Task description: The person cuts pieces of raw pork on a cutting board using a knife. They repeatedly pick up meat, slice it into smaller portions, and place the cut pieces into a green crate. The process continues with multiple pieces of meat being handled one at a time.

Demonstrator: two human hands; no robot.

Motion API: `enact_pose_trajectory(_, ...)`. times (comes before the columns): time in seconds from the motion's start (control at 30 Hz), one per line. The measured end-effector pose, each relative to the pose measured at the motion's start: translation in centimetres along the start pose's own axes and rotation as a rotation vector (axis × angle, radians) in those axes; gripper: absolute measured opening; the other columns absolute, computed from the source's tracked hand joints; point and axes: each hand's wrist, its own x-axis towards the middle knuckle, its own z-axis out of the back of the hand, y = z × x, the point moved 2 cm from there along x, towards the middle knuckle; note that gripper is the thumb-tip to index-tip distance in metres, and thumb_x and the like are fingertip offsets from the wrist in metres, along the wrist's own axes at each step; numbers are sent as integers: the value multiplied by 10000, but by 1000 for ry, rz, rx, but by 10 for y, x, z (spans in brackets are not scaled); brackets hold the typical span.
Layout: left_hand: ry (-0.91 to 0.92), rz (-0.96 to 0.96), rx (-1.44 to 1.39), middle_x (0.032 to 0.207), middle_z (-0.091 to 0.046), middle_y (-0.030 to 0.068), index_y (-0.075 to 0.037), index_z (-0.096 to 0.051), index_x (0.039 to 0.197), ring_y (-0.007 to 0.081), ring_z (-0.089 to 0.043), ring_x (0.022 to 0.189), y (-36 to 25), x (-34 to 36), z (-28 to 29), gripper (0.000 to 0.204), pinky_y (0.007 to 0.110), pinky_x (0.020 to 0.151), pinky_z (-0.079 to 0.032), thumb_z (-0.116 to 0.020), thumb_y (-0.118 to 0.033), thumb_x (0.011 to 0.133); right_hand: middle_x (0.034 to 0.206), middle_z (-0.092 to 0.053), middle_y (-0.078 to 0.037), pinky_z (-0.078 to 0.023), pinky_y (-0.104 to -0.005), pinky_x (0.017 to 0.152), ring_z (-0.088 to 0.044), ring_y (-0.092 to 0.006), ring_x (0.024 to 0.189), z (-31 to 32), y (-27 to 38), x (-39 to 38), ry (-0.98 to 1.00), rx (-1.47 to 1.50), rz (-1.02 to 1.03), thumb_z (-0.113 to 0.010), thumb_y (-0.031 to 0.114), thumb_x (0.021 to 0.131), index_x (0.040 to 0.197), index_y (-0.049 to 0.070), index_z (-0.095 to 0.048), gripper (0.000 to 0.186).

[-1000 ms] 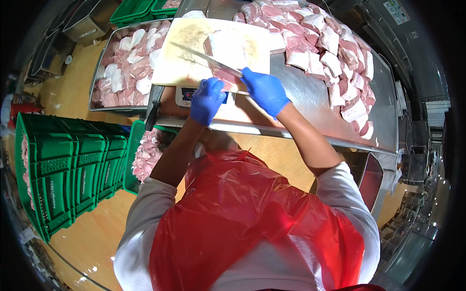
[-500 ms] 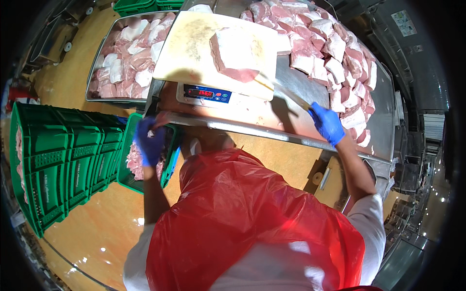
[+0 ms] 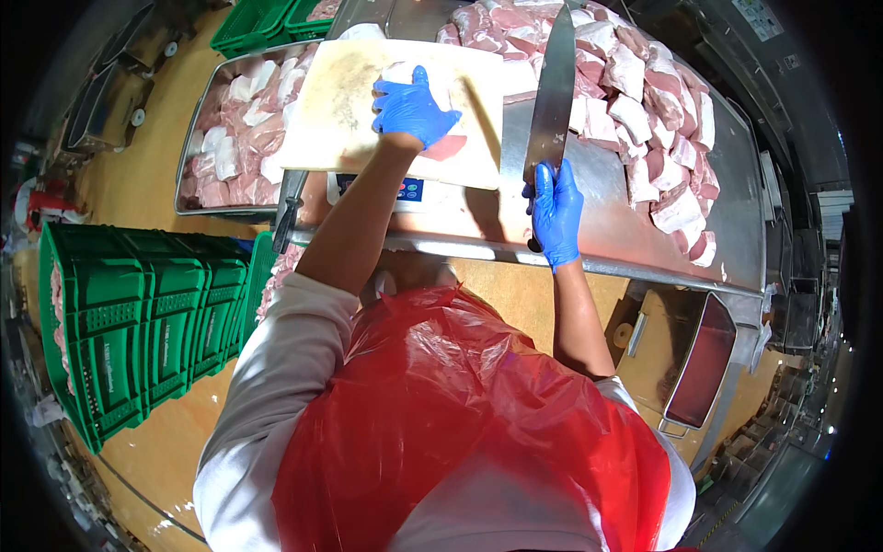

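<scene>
Your left hand [image 3: 411, 106] presses flat on a meat slab [image 3: 441, 138], steadying it on the cutting board [image 3: 340, 101] at the counter's [image 3: 607, 193] front edge. Your right hand [image 3: 555, 210] has a closed grip on a long knife [image 3: 555, 87], blade pointing away from you, clear of the board.

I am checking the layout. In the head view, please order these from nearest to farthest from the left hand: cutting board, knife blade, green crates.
1. Cutting board, directly under the left hand.
2. Knife blade, to its right, held upright by the right hand.
3. Green crates, far down on the left, on the floor.
</scene>
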Motion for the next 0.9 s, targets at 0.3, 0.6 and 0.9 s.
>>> enact_pose_trajectory(0.3,130,-729,-146,1553,-311,263,-122,-367,1532,474,-312,1422,91,10,8,852,522,1175,-301,-740,-316,791,685,-643,-159,-498,-376,540,-651,-253,585,15,-19,-43,223,-272,-13,-536,213,1048,1078,-5,-546,220)
enact_pose_trajectory(0.6,-367,-606,-340,1281,-571,206,-22,-606,1202,388,-524,1235,108,-164,-19,295,490,1050,-409,-563,-90,918,750,-631,-260,-487,-546,601,-622,-474,693,-84,35,15,488,-507,361,-509,257,1027,1050,64,-495,195)
enact_pose_trajectory(0.9,-421,-346,-385,1145,-657,137,-72,-655,1154,338,-607,1073,165,-171,4,290,455,953,-449,-610,-76,868,806,-653,-255,-495,-551,639,-644,-462,734,-106,26,53,740,-741,457,-529,225,989,1096,75,-500,187)
